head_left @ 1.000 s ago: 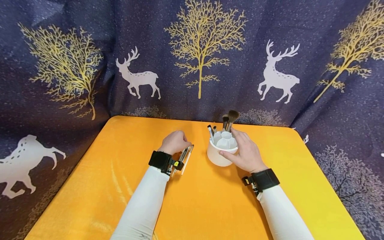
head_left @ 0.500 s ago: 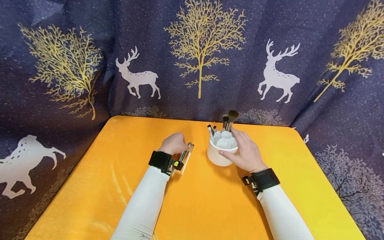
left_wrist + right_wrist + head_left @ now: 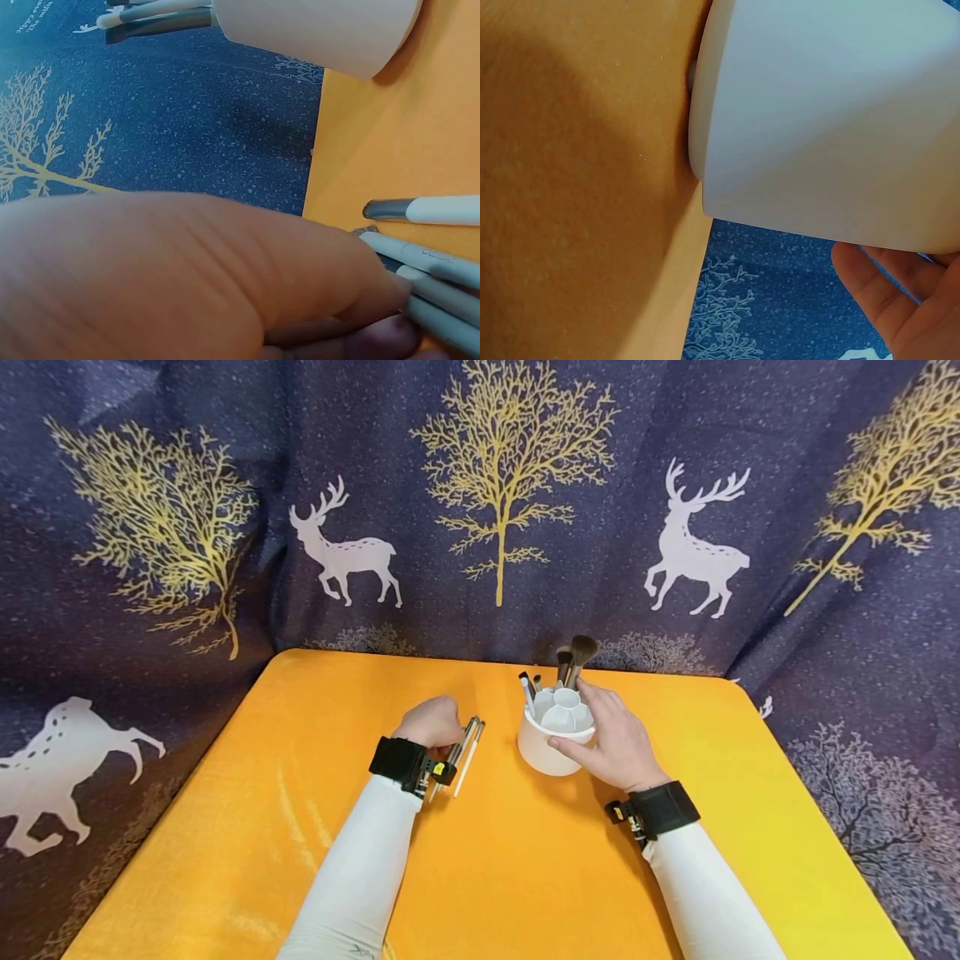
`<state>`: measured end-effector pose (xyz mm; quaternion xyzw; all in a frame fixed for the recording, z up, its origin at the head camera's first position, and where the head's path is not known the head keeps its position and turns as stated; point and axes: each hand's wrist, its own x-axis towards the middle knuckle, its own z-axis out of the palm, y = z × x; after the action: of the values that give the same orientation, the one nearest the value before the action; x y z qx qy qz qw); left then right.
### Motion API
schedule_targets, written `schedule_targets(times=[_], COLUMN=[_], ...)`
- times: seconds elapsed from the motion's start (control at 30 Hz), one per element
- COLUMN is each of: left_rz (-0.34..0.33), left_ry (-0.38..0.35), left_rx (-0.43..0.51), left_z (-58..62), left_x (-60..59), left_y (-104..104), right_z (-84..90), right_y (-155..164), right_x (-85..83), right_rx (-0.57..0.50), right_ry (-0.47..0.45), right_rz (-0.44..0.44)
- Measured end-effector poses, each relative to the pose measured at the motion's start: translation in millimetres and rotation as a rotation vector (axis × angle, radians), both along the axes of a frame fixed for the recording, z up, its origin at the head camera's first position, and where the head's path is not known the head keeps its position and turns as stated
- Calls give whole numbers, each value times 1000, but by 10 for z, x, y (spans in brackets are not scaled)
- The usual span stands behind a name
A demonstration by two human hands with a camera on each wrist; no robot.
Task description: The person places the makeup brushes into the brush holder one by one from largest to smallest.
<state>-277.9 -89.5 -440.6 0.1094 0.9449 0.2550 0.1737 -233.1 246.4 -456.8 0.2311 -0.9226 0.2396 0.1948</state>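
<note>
My left hand (image 3: 429,722) is at several slim makeup brushes lying side by side on the table. In the left wrist view its thumb and curled fingers pinch a grey-handled makeup brush (image 3: 442,324) near the bristle end; the bristles are hidden by the hand. A white-handled brush (image 3: 444,210) lies apart, beside the others. My right hand (image 3: 618,739) grips a round white brush holder (image 3: 550,755), thumb on the near side and fingers on the far right side. The holder stands upright, divided into compartments, with a large fluffy brush (image 3: 583,650) and several smaller ones in it.
An orange-yellow cloth covers the table (image 3: 510,877). Behind it hangs a dark blue curtain (image 3: 450,527) printed with deer and trees, close to the table's far edge. Each wrist wears a black camera strap (image 3: 663,810).
My left hand has drawn slightly down and left along the brushes, so more of their upper ends show. The right hand and the holder have not moved.
</note>
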Motion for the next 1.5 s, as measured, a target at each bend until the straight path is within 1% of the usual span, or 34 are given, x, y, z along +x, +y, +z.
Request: schedule_targets(times=[0.3, 0.53, 0.7, 0.9, 1.17, 1.33, 1.5], left_rz=[-25, -10, -15, -20, -22, -24, -12], left_ry=[-4, -35, -19, 14, 39, 48, 62], left_rx=[-25, -29, -46, -56, -111, -120, -123], left_z=[4, 66, 89, 59, 15, 4, -9], left_x=[11, 58, 87, 106, 80, 69, 57], left_y=[-32, -45, -41, -30, 6, 8, 22], right_z=[-12, -14, -10, -8, -9, -13, -12], right_y=[7, 3, 0, 1, 9, 10, 7], right_x=[-14, -18, -15, -14, -8, -9, -4], right_rx=[2, 6, 7, 2, -2, -5, -3], right_ry=[8, 7, 9, 5, 5, 7, 5], right_rz=[2, 0, -2, -1, 6, 6, 2])
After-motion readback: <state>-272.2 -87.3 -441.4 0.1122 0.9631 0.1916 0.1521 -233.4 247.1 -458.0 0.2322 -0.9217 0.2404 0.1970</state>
